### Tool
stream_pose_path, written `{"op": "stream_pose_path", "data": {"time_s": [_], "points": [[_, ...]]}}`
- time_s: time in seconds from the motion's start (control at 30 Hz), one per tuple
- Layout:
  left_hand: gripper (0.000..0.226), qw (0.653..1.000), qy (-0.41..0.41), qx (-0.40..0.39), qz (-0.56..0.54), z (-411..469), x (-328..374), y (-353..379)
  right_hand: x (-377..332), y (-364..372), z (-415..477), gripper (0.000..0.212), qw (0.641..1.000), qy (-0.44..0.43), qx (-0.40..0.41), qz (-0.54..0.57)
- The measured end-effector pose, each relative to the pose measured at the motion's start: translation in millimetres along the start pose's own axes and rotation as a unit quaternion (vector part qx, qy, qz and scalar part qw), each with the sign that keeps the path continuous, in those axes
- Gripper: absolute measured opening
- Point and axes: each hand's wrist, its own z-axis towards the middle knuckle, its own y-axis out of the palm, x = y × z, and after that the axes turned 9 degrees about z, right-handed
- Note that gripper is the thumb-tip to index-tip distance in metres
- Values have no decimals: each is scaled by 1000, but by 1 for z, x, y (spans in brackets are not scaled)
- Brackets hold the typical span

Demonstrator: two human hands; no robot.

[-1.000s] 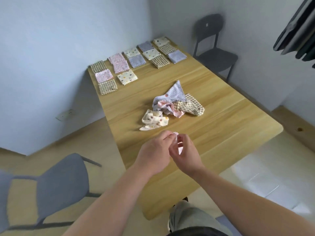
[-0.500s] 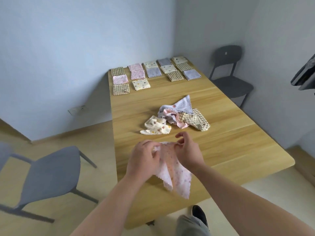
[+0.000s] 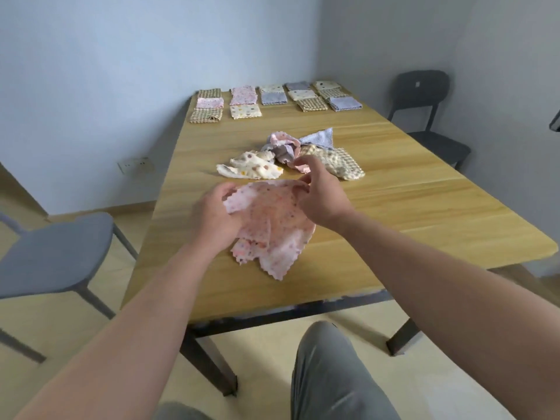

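Home room: wooden table [image 3: 394, 213], chairs [image 3: 54, 262]

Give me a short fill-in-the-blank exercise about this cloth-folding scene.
The left hand and right hand hold a ____ spotted cloth.
Folded cloths lie in rows at the ____ end of the wooden table.
The crumpled cloths lie ____ the held cloth and the folded ones.
Missing words: pink, far, between.

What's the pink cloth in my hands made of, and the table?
The pink cloth looks like thin, soft fabric, perhaps microfibre; it hangs in limp folds with a zigzag edge. The table has a pale wood-grain top, low sheen; solid wood or laminate, unclear.
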Motion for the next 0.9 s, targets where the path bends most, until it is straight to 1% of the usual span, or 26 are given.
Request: {"op": "stream_pose_path", "data": {"time_s": [0.07,0.13,0.2,0.27,0.3,0.37,0.5,0.53,0.6,0.63,0.7,0.73,0.83,0.9], "points": [[43,999,-9,42,11,-16,16,-15,-15,-18,-15,40,1000,-8,4,11],[32,999,0,48,25,-24,30,-31,-28,-33,-25,37,1000,-15,11,15],[19,999,10,47,5,-35,42,-47,-44,-52,-39,37,999,-20,28,21],[9,998,22,62,-18,-40,51,-61,-56,-69,-48,37,998,-3,43,36],[12,997,28,73,-27,-42,55,-68,-61,-78,-54,36,998,0,49,41],[33,995,23,85,-39,-44,59,-75,-68,-90,-59,30,997,11,50,58],[68,987,-8,62,-149,-47,65,-88,-80,-110,-65,9,994,8,64,82],[68,983,-13,55,-172,-46,68,-91,-82,-114,-66,7,994,6,70,81],[55,979,-6,46,-199,-44,71,-95,-84,-118,-68,8,994,8,80,77],[55,977,-2,43,-208,-43,73,-97,-84,-119,-69,9,993,12,84,78],[65,974,4,35,-224,-44,76,-101,-85,-121,-71,11,994,20,84,72],[62,972,9,35,-231,-46,79,-104,-87,-121,-74,12,994,24,81,67],[34,975,9,49,-216,-51,80,-109,-90,-120,-78,15,995,41,69,60],[30,974,14,51,-218,-54,75,-110,-94,-118,-82,16,996,51,57,55]]}}
